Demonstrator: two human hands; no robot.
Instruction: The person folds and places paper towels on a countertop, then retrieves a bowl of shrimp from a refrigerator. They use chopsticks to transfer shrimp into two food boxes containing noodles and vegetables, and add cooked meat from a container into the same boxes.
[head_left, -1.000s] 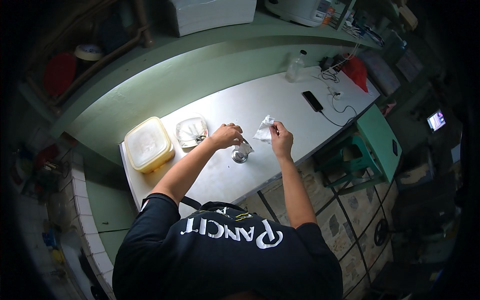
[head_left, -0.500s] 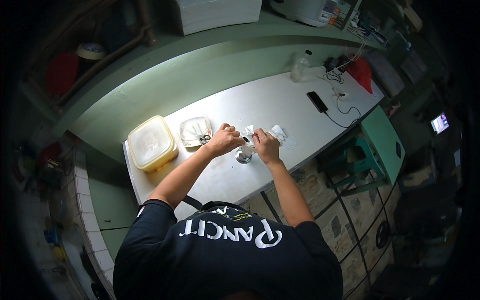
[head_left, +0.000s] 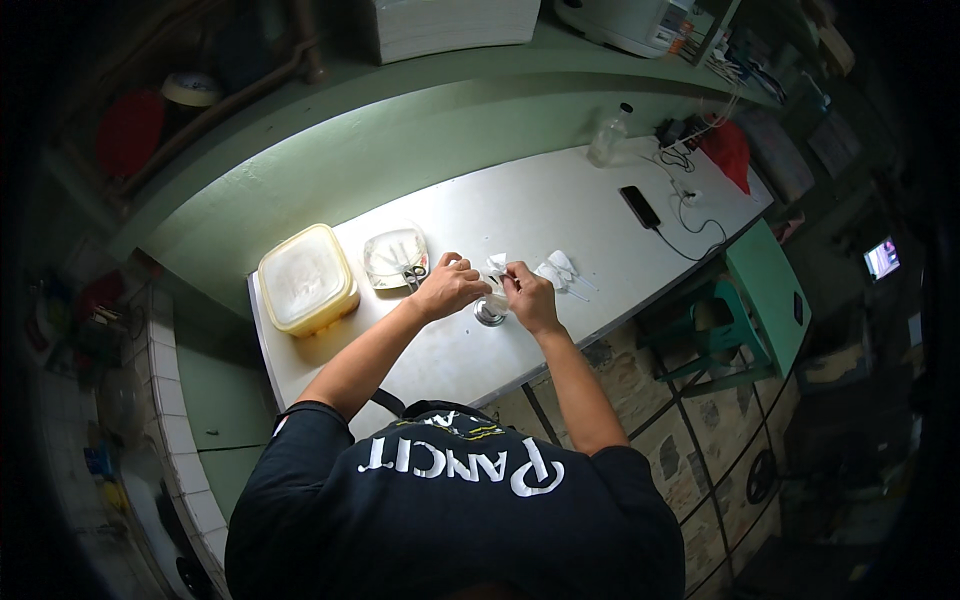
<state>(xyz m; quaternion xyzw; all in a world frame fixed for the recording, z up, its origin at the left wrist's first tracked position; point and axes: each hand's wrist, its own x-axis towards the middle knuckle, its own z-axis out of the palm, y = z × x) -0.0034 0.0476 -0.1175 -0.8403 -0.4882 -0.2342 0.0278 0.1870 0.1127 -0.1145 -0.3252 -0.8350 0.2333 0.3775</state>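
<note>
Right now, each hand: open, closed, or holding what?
Left hand: closed, pinching a filmy whitish piece.
Right hand: closed, apparently pinching it too.

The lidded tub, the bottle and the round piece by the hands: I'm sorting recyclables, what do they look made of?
Tub: probably plastic, dull yellow, with a cloudy, round-cornered lid. Bottle: glass or clear plastic; its see-through look leaves it open. Round piece: likely polished metal, from its silvery shine.

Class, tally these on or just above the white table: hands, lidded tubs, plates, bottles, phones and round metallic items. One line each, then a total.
Hands: 2 (left hand, right hand)
Lidded tub: 1
Plate: 1
Bottle: 1
Phone: 1
Round metallic item: 1
Total: 7
</note>
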